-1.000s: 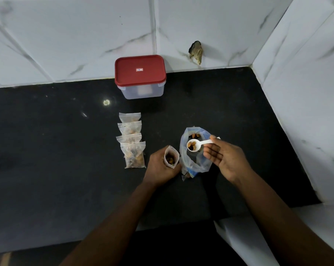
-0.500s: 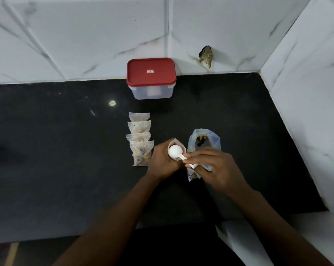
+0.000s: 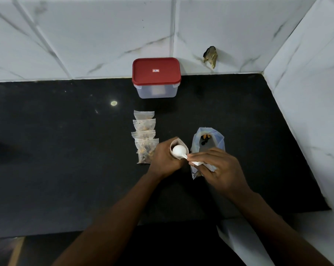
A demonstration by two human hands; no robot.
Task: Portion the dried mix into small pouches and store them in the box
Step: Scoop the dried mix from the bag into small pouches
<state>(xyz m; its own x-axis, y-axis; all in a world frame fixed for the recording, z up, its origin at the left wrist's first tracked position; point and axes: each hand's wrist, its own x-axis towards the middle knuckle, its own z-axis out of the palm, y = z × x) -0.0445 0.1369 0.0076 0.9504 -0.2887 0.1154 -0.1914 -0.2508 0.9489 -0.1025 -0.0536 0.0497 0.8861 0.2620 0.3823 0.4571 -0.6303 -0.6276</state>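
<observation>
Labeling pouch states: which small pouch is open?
The pouch in the left hand, scoop tipped into its mouth; the four filled pouches beside it lie flat.

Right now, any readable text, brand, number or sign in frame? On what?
On the red lid, a small red-and-white badge: too small and blurred to read.
On the box wall, a pale patch: no legible characters.
On the filled pouches, held pouch, bag and scoop: no print visible.
</observation>
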